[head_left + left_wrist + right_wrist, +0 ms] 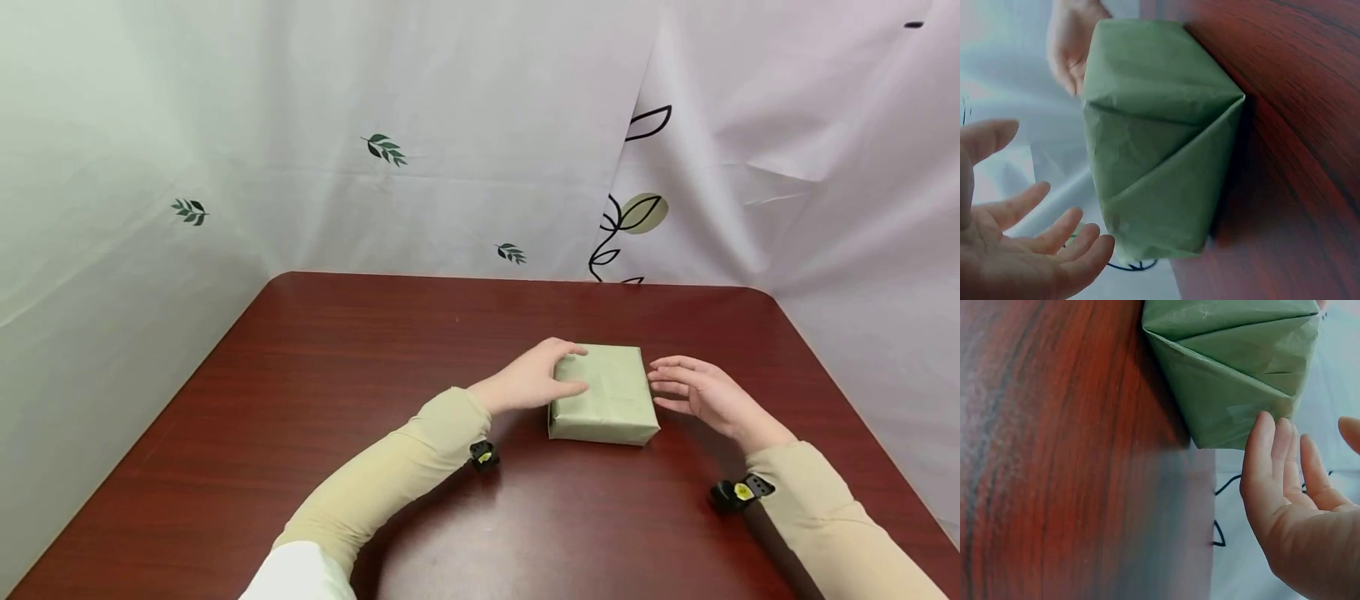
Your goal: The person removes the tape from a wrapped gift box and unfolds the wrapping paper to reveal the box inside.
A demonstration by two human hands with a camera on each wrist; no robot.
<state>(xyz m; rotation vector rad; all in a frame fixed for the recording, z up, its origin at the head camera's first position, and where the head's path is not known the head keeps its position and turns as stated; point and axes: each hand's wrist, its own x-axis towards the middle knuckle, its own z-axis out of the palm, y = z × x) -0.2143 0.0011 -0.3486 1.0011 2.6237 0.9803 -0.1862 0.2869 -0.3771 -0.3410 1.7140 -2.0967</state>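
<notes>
A box wrapped in pale green paper [609,390] sits flat on the dark red wooden table [337,358], right of its middle. In the left wrist view the folded paper end of the box [1160,150] faces the left hand. My left hand [531,377] is at the box's left side, its thumb and fingers spread and overlapping the top edge in the head view. Beyond the opposite side, my right hand [705,390] has its loosely bent fingers pointing at the box. In the right wrist view those fingertips [1263,422] come right by the box's folded end.
White curtains with leaf prints [386,150] hang behind the table and along both its sides. Each sleeved forearm wears a small black wrist camera, one on the left [483,456] and one on the right [738,493]. The table's back edge [465,277] runs below the curtain.
</notes>
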